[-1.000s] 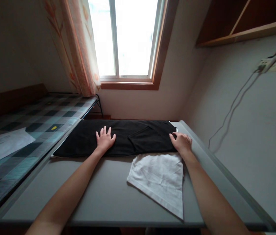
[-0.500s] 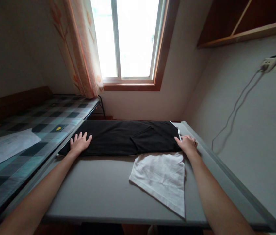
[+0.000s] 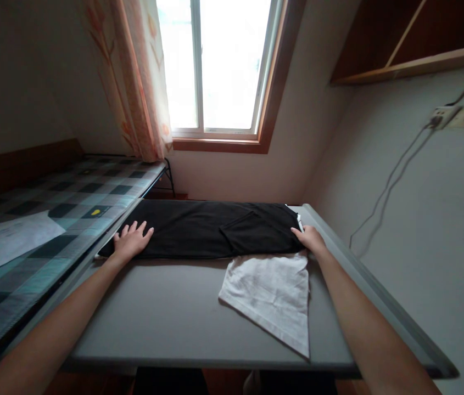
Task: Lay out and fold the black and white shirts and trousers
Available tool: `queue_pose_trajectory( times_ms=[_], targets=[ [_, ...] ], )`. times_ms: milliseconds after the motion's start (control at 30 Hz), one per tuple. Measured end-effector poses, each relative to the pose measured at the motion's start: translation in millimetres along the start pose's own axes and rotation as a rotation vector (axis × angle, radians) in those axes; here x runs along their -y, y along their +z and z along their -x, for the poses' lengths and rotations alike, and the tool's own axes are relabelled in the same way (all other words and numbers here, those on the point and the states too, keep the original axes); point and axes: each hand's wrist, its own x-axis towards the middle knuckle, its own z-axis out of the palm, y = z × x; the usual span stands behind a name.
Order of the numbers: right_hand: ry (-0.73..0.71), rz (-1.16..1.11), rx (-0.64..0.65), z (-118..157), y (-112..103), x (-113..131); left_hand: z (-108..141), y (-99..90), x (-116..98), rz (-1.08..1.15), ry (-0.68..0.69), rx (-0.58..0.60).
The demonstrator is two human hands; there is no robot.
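A black shirt (image 3: 190, 227) lies folded into a long band across the far part of a grey table (image 3: 166, 312). From its near right side a white sleeve (image 3: 268, 296) spreads flat toward me. My left hand (image 3: 133, 240) rests flat on the shirt's left end, fingers spread. At the right end, my right hand (image 3: 311, 239) pinches the shirt's edge, where a strip of white shows. The undersides of the right fingers are hidden.
A bed with a checked mattress (image 3: 104, 189) adjoins the table on the left, with white paper (image 3: 17, 238) on it. A curtain (image 3: 141, 82) hangs beside the window. On the right wall are a socket (image 3: 443, 116), a cord and a wooden shelf (image 3: 413, 68).
My right hand has shifted slightly inward, its fingers now closer on the shirt's right edge. My left hand stays flat in place. The camera view has moved a little.
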Motion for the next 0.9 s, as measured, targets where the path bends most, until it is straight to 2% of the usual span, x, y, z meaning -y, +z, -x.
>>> queue_pose_trajectory(
  times_ms=[200, 400, 633, 800, 900],
  targets=[
    [-0.05, 0.079, -0.031, 6.5, -14.0, -2.4, -0.1, -5.5, 10.2, 0.021, 0.081, -0.011],
    [-0.036, 0.07, -0.029, 4.0, -32.1, -21.0, 3.2, -17.6, 19.4, -0.005, -0.002, -0.007],
    [0.006, 0.053, 0.013, 9.2, -31.2, -28.3, -13.2, -18.5, 23.6, 0.081, -0.05, 0.01],
    [-0.032, 0.043, -0.008, 12.4, -33.4, -26.3, -26.6, -16.1, 25.2, 0.151, -0.05, 0.051],
    [-0.036, 0.061, -0.041, 13.6, -31.2, -28.9, -25.9, -13.8, 24.3, 0.129, -0.021, 0.032]
  ],
)
